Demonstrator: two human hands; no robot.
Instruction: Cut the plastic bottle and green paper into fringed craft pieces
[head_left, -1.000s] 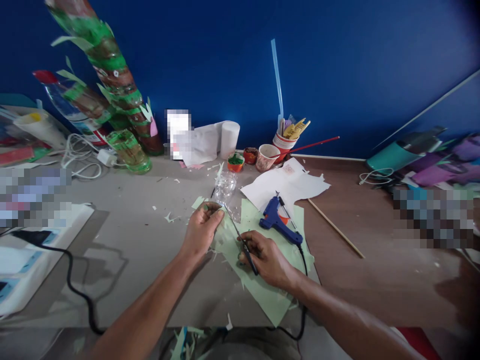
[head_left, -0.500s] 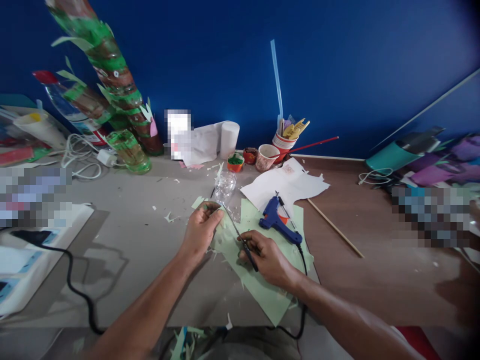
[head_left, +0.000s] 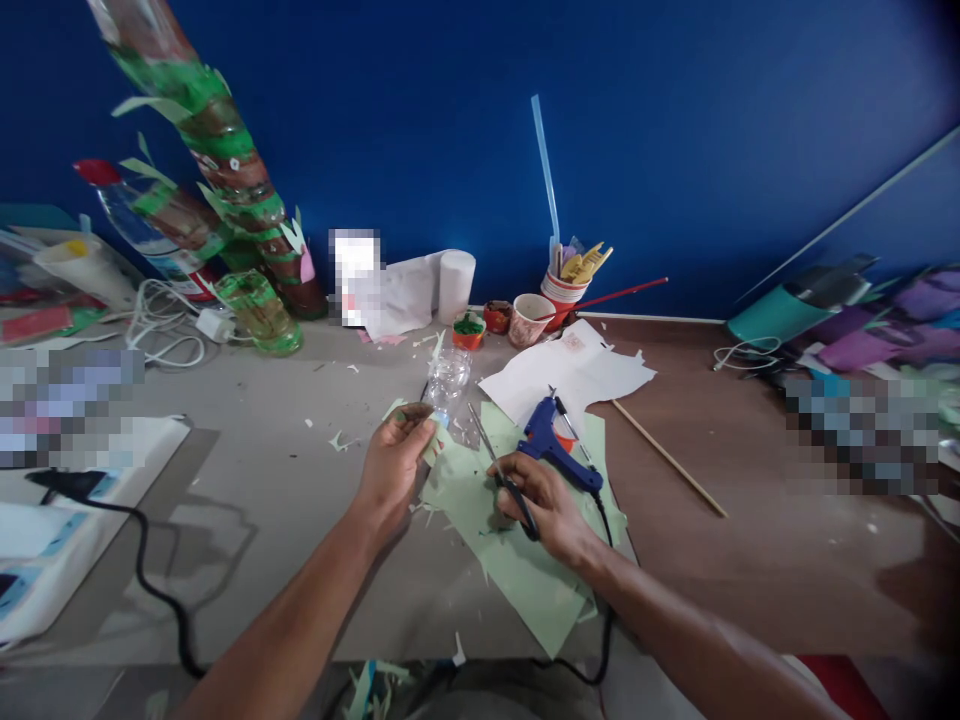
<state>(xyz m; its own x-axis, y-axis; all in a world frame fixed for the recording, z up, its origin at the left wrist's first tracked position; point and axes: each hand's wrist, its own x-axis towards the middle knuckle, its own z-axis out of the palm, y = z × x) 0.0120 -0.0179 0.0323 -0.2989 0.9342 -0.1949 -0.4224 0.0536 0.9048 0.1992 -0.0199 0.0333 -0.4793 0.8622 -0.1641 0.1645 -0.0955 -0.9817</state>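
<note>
Between the thumb and fingers of my left hand point(head_left: 399, 450) is a small piece of light green paper point(head_left: 437, 444). My right hand point(head_left: 538, 497) grips black-handled scissors point(head_left: 487, 438), whose blades point up and left, apart from the paper piece. Under both hands lies a larger green paper sheet point(head_left: 517, 570) with scraps around it. Just beyond my left hand, a clear plastic bottle piece point(head_left: 450, 378) rests on the table. A blue glue gun point(head_left: 551, 440) lies on the sheet, right beside my right hand.
White paper point(head_left: 574, 365) and a wooden stick point(head_left: 667, 455) lie right of centre. Paint cups point(head_left: 469, 330) and a cup of tools point(head_left: 564, 290) line the wall. A painted bottle stalk point(head_left: 240, 170) leans at left. A power strip point(head_left: 90, 520) with a black cable sits front left.
My right hand has drawn the scissors right, away from the paper piece in my left hand. The left hand has shifted slightly left and still holds that piece.
</note>
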